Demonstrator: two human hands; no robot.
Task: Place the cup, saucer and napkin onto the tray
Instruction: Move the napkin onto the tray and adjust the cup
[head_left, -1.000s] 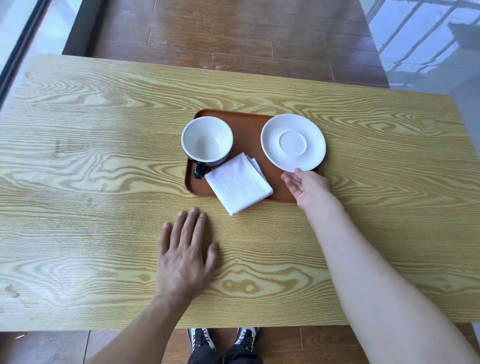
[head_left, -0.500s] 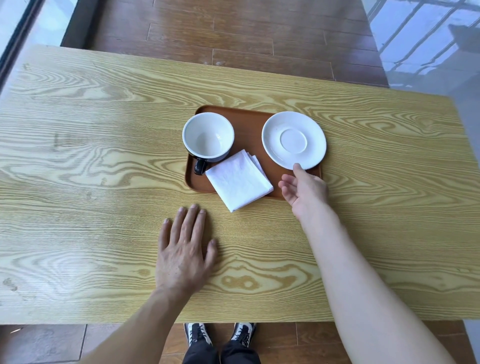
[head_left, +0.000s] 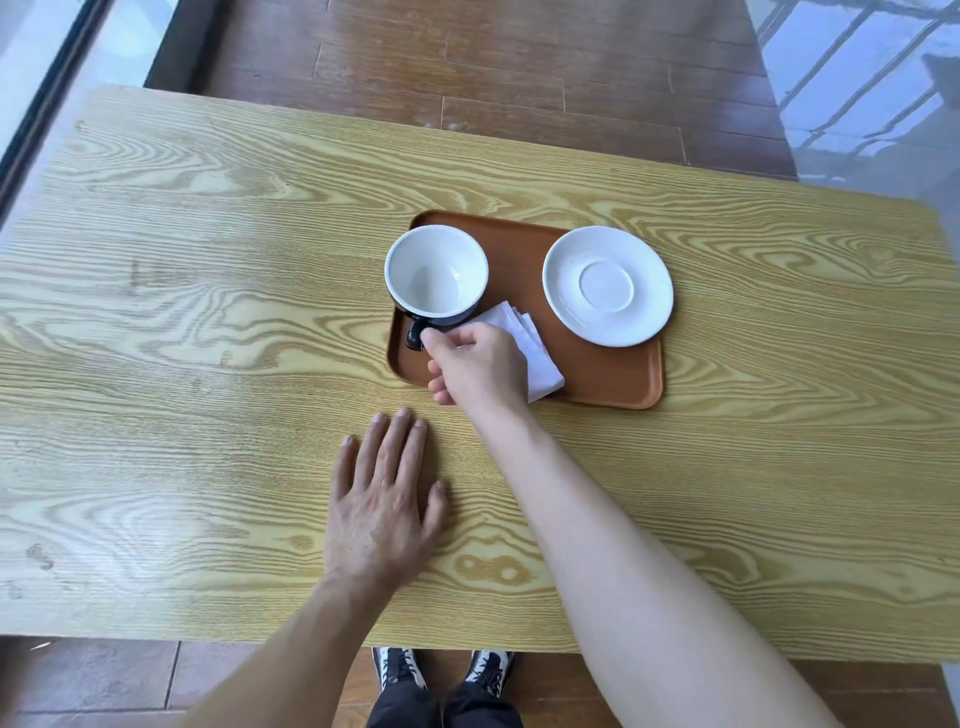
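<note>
A brown tray (head_left: 613, 379) lies on the wooden table. At the tray's left end stands the cup (head_left: 436, 273), white inside and dark outside, with its dark handle (head_left: 414, 335) pointing toward me. The white saucer (head_left: 608, 286) sits at the right end, its rim over the tray's edge. Between them lies the folded white napkin (head_left: 540, 364), mostly covered by my right hand (head_left: 475, 366). That hand's fingers are curled, with the fingertips touching the cup handle and the thumb held apart below. Whether it grips anything is hidden. My left hand (head_left: 384, 504) rests flat on the table, fingers spread.
The wooden table (head_left: 208, 312) spans the view, its near edge just above my shoes (head_left: 441, 670). Brown floorboards run beyond the far edge, with glass panels at the left and right.
My right hand has left the saucer's near rim and moved left across the napkin to the cup handle. The left hand has stayed flat on the table.
</note>
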